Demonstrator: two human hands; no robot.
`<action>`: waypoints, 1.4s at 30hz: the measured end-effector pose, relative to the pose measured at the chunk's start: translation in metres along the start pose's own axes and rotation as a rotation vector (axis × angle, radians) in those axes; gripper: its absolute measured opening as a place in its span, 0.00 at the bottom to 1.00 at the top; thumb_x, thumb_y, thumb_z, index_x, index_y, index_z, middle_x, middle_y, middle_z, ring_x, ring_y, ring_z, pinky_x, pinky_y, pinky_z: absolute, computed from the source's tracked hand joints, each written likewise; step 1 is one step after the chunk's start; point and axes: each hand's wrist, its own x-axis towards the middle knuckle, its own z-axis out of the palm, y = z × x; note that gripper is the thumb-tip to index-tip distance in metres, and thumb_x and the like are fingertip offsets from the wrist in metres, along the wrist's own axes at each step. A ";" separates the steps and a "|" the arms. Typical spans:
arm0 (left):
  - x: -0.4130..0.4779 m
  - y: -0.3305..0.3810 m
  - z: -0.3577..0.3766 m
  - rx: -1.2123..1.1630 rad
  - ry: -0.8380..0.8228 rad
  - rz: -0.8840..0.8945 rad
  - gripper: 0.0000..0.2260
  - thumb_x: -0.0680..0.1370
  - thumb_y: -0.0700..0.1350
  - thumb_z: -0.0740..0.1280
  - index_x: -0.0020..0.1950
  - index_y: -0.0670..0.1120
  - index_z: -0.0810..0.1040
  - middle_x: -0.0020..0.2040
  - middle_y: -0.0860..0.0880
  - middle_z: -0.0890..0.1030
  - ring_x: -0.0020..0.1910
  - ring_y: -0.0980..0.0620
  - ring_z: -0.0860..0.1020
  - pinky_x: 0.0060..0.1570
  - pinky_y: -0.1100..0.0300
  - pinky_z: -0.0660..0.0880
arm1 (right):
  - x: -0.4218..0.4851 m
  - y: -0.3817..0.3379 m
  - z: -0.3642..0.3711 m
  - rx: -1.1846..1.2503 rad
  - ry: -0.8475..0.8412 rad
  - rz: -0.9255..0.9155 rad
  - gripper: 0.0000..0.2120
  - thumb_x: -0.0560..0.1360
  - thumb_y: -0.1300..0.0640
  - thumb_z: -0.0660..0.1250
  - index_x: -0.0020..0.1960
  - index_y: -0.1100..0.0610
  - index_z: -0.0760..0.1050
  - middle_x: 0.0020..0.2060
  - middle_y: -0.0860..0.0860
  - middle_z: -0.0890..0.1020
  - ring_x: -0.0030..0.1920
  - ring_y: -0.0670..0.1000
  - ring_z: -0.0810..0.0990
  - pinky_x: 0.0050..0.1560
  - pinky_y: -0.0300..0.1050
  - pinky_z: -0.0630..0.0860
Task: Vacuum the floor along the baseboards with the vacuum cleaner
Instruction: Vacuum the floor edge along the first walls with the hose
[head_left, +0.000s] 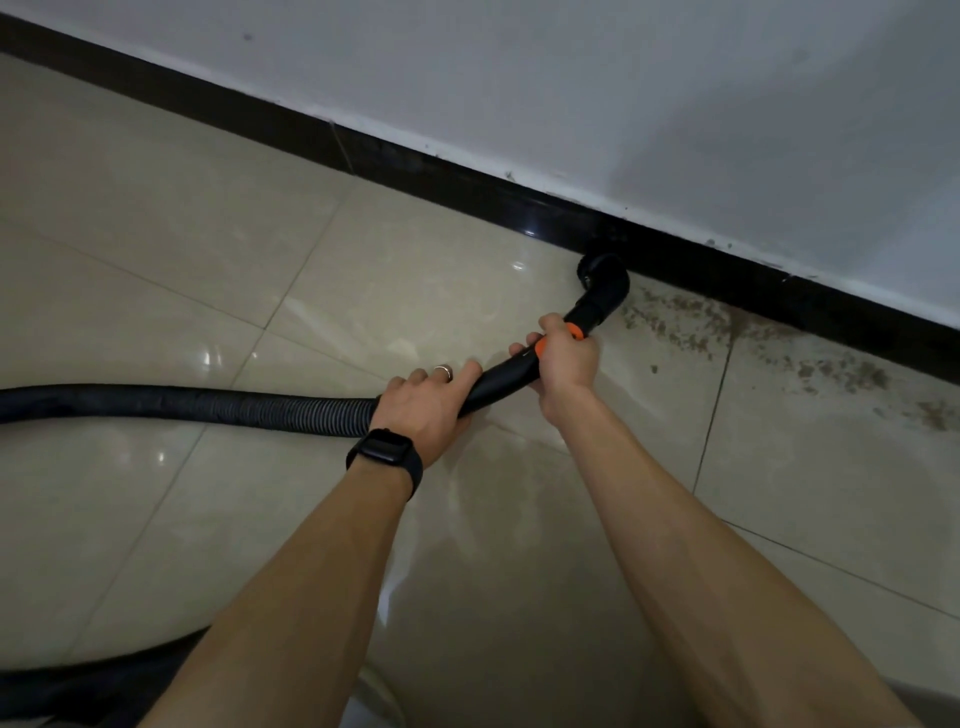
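A black ribbed vacuum hose (208, 405) runs in from the left edge across the beige tiled floor (156, 234). It ends in a smooth black tube with an orange collar and a round black brush nozzle (602, 280), which sits on the floor against the black baseboard (415, 166). My left hand (426, 400), with a ring and a black watch on the wrist, grips the hose where the ribbing ends. My right hand (563, 358) grips the tube at the orange collar, just behind the nozzle. Brown dirt specks (727, 332) lie on the floor along the baseboard to the right of the nozzle.
A white wall (623, 104) rises above the baseboard, which runs diagonally from upper left to right. More hose or a dark part of the vacuum (78, 686) lies at the bottom left. A pale rounded object shows at the bottom edge between my forearms.
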 end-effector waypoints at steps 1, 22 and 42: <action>-0.002 -0.003 0.000 0.002 0.002 -0.011 0.17 0.80 0.52 0.62 0.67 0.52 0.62 0.55 0.46 0.77 0.52 0.41 0.76 0.47 0.49 0.70 | 0.000 0.002 0.003 -0.002 -0.009 0.003 0.06 0.80 0.59 0.66 0.53 0.56 0.69 0.36 0.53 0.78 0.26 0.50 0.82 0.33 0.44 0.79; -0.042 -0.011 0.013 0.158 -0.148 0.276 0.16 0.79 0.57 0.61 0.65 0.54 0.66 0.55 0.47 0.76 0.53 0.44 0.75 0.44 0.55 0.62 | -0.063 0.073 -0.052 0.266 0.266 -0.023 0.10 0.82 0.65 0.63 0.60 0.60 0.66 0.32 0.54 0.77 0.26 0.52 0.81 0.33 0.47 0.81; -0.029 -0.011 0.008 0.049 -0.132 0.115 0.15 0.78 0.54 0.65 0.63 0.54 0.69 0.52 0.48 0.76 0.53 0.44 0.75 0.48 0.53 0.69 | -0.047 0.053 -0.035 0.184 0.174 -0.005 0.09 0.81 0.61 0.63 0.59 0.57 0.66 0.35 0.54 0.79 0.28 0.52 0.82 0.33 0.44 0.80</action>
